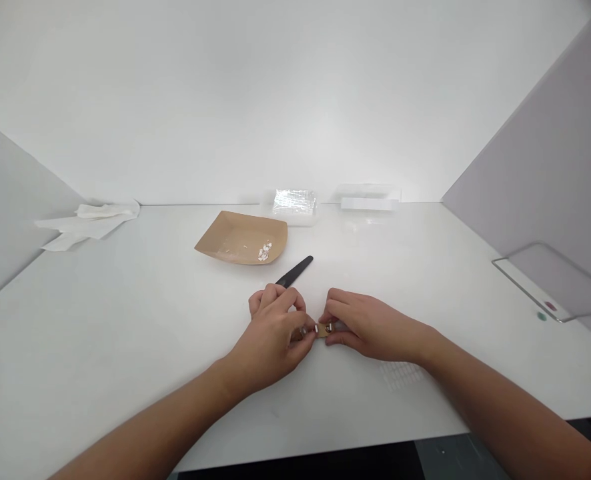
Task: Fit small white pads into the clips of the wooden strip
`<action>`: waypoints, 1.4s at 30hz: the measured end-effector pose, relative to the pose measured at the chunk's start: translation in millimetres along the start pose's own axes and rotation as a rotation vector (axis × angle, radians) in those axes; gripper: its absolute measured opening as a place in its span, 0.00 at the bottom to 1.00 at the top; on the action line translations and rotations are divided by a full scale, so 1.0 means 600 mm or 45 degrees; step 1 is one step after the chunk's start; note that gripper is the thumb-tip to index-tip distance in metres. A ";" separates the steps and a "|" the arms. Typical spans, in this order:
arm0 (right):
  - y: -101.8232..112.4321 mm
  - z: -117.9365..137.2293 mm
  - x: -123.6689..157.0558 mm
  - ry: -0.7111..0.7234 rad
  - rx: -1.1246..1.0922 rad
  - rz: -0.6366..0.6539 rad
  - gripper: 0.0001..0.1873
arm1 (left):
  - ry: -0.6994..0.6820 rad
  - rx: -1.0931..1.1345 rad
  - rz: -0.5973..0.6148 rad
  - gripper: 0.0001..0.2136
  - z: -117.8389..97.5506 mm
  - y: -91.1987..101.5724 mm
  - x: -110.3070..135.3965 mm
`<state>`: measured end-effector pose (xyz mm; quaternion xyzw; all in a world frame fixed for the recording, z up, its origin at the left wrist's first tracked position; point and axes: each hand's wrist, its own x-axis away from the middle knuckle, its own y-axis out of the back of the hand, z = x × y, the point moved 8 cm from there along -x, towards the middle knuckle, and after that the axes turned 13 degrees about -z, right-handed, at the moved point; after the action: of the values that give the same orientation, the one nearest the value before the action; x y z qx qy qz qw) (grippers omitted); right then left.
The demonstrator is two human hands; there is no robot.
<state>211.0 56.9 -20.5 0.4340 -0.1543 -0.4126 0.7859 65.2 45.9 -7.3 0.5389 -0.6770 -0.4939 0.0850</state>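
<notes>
Over the white table, my left hand (278,328) and my right hand (363,323) meet fingertip to fingertip. Between them is a small flat tan piece (323,330) with a white end and a dark, shiny spot. My right thumb and fingers pinch it from the right. The left thumb and index finger are closed at its left end, around something small that the fingers mostly hide. A black tapered tool (296,270) lies just beyond my left hand, its near end covered by the fingers.
A brown paper tray (235,233) holds small white bits. Behind it are a clear plastic-wrapped pack (294,203) and a clear box (369,203). Crumpled white tissue (95,223) lies at left. A sheet with small rectangles (400,375) sits under my right wrist. A clear, grey-rimmed case (530,290) stands at right.
</notes>
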 end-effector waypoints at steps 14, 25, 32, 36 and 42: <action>0.004 -0.002 -0.002 -0.032 -0.025 0.028 0.09 | 0.036 0.023 0.070 0.06 -0.001 0.002 -0.003; 0.016 -0.005 -0.005 -0.058 -0.123 -0.067 0.03 | -0.002 0.002 0.054 0.06 -0.002 0.000 -0.002; 0.035 0.008 -0.007 0.082 -0.024 -0.276 0.03 | -0.024 0.010 0.037 0.05 -0.001 -0.001 -0.002; 0.046 0.005 -0.004 0.059 -0.092 -0.400 0.02 | -0.032 -0.009 0.027 0.05 0.001 0.000 -0.002; 0.044 0.010 0.000 0.040 -0.307 -0.496 0.03 | -0.085 0.089 -0.261 0.13 -0.021 0.041 -0.009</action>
<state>220.9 61.1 4.3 0.3648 -0.0049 -0.5651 0.7400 59.6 41.5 19.7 0.5912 -0.6376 -0.4939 -0.0073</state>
